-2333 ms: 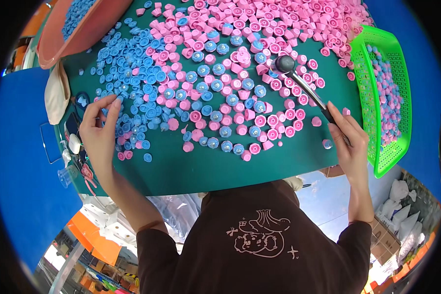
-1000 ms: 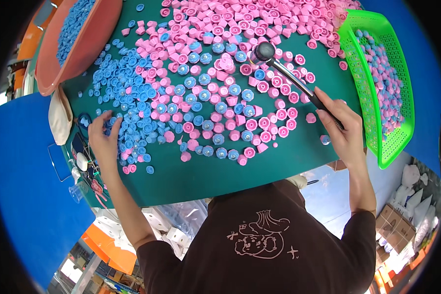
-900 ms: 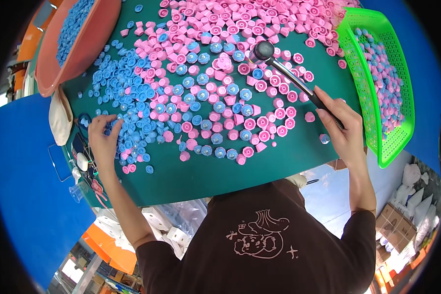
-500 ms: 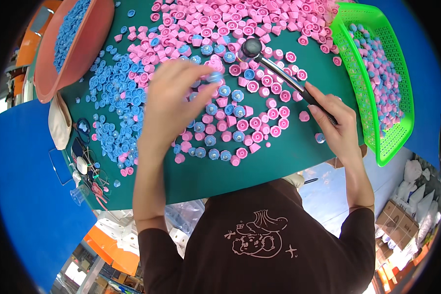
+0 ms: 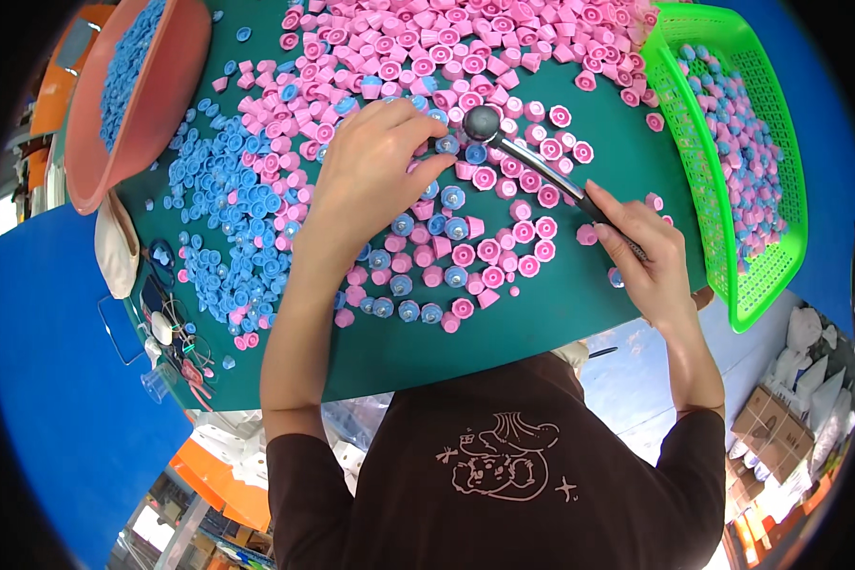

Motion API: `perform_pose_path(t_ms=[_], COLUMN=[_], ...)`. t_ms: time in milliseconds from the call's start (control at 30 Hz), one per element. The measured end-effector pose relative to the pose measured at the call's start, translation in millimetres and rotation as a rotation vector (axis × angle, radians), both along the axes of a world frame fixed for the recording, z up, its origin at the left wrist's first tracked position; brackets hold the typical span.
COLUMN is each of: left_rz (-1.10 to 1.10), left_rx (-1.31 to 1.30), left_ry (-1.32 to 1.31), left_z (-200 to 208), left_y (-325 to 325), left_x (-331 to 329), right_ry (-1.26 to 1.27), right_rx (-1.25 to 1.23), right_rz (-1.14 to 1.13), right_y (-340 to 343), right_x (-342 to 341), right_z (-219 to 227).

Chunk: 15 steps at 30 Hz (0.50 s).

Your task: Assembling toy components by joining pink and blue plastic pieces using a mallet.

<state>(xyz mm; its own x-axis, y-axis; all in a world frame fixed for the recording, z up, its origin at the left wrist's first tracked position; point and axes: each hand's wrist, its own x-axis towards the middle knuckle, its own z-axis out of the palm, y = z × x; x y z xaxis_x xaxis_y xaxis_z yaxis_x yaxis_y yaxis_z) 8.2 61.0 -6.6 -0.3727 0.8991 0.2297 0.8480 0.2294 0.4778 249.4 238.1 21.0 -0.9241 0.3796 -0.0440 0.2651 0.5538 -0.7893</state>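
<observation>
My left hand reaches over the table, thumb and forefinger closed around a small blue cap with a shiny middle. Whether a pink cup sits under that cap I cannot tell. My right hand grips the dark handle of a small hammer. Its round black head is just right of the pinched cap. Around both hands stand small pink fluted cups, some with blue caps on top. Loose blue caps lie in a heap left of my left forearm.
A large pile of pink cups covers the far side of the green table. At far left stands a salmon-coloured basin of blue pieces. A green basket at right holds pink and blue pieces. Cords and scissors lie at the left edge.
My left hand has moved right and slightly lower with the blue cap, close to the hammer head. The hammer has dropped slightly toward me; my right hand keeps its grip.
</observation>
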Motion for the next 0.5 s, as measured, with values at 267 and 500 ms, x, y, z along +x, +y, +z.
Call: perform_pose_path(t_ms=[267,500], left_rz=[0.334,0.816], left_rx=[0.137,0.156], left_ry=[-0.085,-0.102], left_z=[42.5,42.6], left_y=[-55.2,-170.9], left_x=[-15.5,-54.9], right_ry=[-0.033,-0.019], right_rx=[0.142,0.097], right_rz=[0.093,-0.016], right_y=[-13.0,-19.2], right_x=[-9.1,7.3], right_z=[4.9,15.2])
